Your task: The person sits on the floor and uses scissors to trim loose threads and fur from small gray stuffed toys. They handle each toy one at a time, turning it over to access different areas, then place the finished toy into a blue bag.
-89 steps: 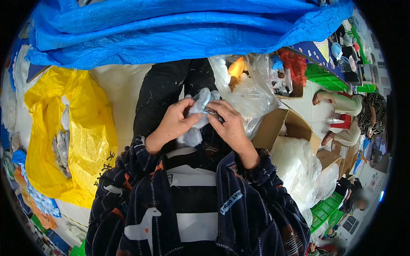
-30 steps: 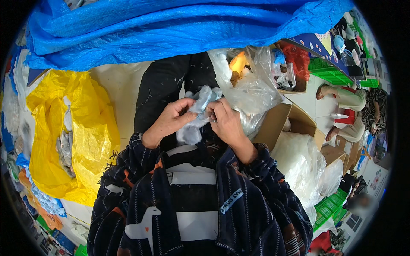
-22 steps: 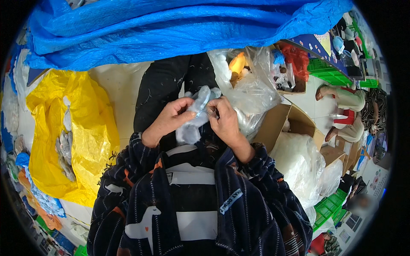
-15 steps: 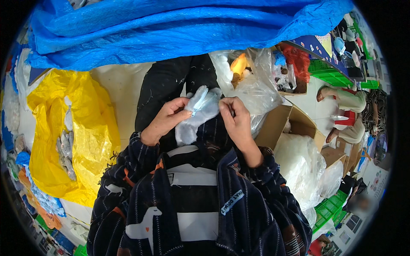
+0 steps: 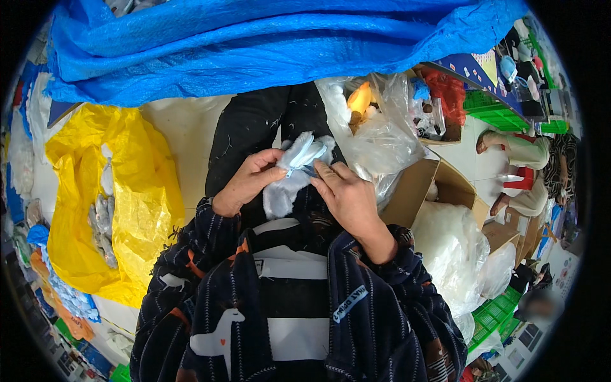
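Note:
A small grey plush piece [image 5: 284,197] lies over my lap, its fluffy fabric bunched between my hands. A pale blue zipper or strip [image 5: 309,151] runs along its upper part. My left hand [image 5: 247,182] pinches the left edge near the zipper's lower end, thumb and forefinger pressed together. From the right, my right hand [image 5: 349,191] closes its fingertips on the pale blue strip at the middle of the piece. What exactly lies under the right fingertips is partly hidden.
Left of me stands an opened yellow sack [image 5: 150,210] holding several grey plush pieces [image 5: 102,223]. A blue tarp [image 5: 267,54] hangs across the front. To the right are clear plastic bags [image 5: 388,137], an open cardboard box [image 5: 417,184] and a green crate [image 5: 493,318]. Another person's legs [image 5: 523,153] show farther right.
My right hand has moved left and down onto the plush piece and now grips its pale blue strip. My left hand keeps its hold; the fabric is more bunched.

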`<state>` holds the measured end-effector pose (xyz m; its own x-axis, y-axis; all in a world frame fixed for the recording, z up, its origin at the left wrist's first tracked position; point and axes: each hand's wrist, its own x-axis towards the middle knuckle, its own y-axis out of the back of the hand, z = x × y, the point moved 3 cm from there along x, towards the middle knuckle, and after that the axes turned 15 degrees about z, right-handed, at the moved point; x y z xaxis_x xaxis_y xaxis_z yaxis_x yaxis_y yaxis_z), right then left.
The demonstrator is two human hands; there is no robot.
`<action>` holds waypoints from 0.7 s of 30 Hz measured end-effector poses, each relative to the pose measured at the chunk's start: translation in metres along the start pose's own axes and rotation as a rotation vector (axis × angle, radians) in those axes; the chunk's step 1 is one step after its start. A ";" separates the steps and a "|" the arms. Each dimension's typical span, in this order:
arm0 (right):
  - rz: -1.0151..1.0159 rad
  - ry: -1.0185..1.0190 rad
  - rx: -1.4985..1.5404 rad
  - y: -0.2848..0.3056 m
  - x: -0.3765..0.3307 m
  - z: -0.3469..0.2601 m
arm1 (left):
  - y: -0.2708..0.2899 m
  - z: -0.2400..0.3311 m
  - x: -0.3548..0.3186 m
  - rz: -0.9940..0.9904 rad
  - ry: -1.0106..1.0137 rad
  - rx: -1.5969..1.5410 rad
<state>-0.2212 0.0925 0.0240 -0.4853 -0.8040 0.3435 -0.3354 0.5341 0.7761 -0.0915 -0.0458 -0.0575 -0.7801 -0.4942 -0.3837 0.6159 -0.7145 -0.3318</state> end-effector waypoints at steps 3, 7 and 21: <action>0.018 0.004 0.014 -0.002 0.001 -0.003 | 0.000 0.000 0.000 -0.001 0.001 0.011; 0.025 -0.002 0.046 -0.004 0.000 -0.003 | 0.001 0.002 -0.001 -0.010 0.004 0.015; 0.034 0.003 0.090 -0.008 -0.002 -0.004 | 0.001 0.004 -0.003 -0.001 -0.006 0.009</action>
<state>-0.2147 0.0890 0.0190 -0.4951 -0.7856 0.3711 -0.3901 0.5827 0.7130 -0.0890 -0.0464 -0.0535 -0.7812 -0.4964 -0.3785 0.6143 -0.7193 -0.3245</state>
